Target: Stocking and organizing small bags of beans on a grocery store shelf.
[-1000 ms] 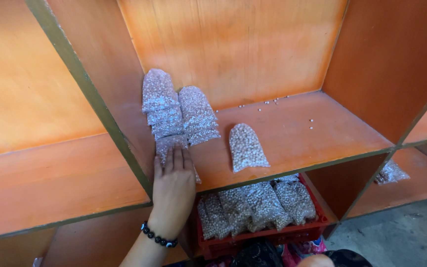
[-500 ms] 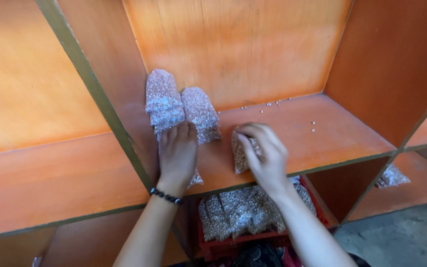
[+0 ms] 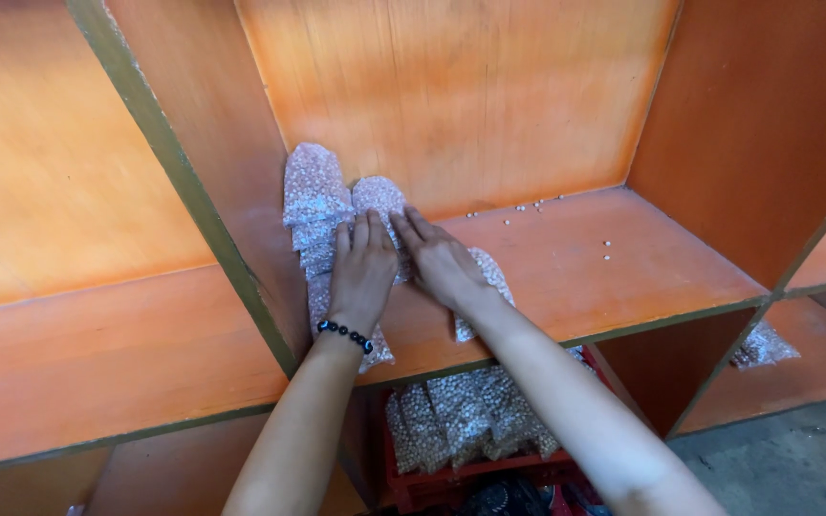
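Several clear bead packets (image 3: pixel 315 196) lie mid-frame, long axes running toward the shelf's (image 3: pixel 566 258) back; left hand (image 3: pixel 363 272) and right hand (image 3: pixel 440 263) press flat, open-palmed, on them.

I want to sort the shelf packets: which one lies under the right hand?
The packet lying alone toward mid-shelf; the others sit stacked by the left wall under the left hand.

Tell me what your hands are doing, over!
Left hand flat on bead packets. Right hand on another packet. Loose beads behind, nothing blocking.
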